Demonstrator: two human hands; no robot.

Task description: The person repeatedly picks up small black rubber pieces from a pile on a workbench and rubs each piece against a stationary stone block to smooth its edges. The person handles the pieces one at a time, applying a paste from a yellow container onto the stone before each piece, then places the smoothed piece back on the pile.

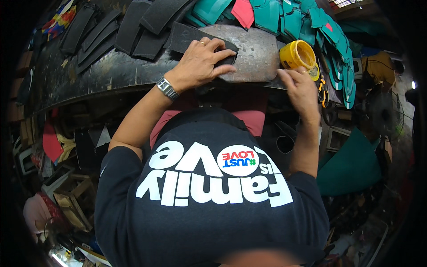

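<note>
My left hand (201, 63), with a metal watch (167, 88) on the wrist, holds the end of a long black piece of sheet material (187, 39). Its fingers curl over the piece and its thumb lies along the near edge. Under that end is a worn grey metal plate (258, 53) on the bench. To the right, my right hand (301, 91) is raised at the bench's front edge, beside a yellow tub (289, 55) that is open at the top. The right fingers are bent together and slightly blurred; anything in them is too small to make out.
More black pieces (133, 29) lie across the dark bench (58, 82) on the left. Stacks of green pieces (267, 20) line the back and right, with a red piece (243, 13) among them. Orange-handled scissors (324, 94) are at the right edge. A fan (386, 113) stands beyond.
</note>
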